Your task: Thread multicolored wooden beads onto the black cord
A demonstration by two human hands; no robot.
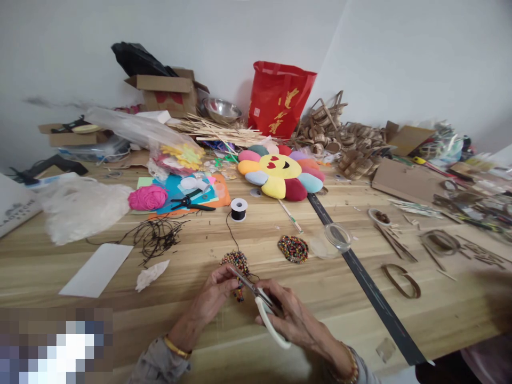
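White-handled scissors (269, 329) are in my right hand (294, 314), its fingers wrapped about the handles. Their blades point up and to the left, reaching the fingertips of my left hand (210, 296). My left hand pinches a piece of multicoloured beadwork (235, 261) strung on dark cord, and some beads hang below the fingers. What lies right between the blades is too small to make out. A black cord runs from the beadwork up to a white spool (239, 209). To the right lies a round heap of loose colourful beads (293, 249).
A clear round lid or dish (338, 236) sits beside a dark strip (376, 298) crossing the table. Leftward are tangled black cord (158, 237), black-handled pliers (192, 204), pink yarn (148, 198) and white paper (96, 270). A flower cushion (282, 170) lies further back.
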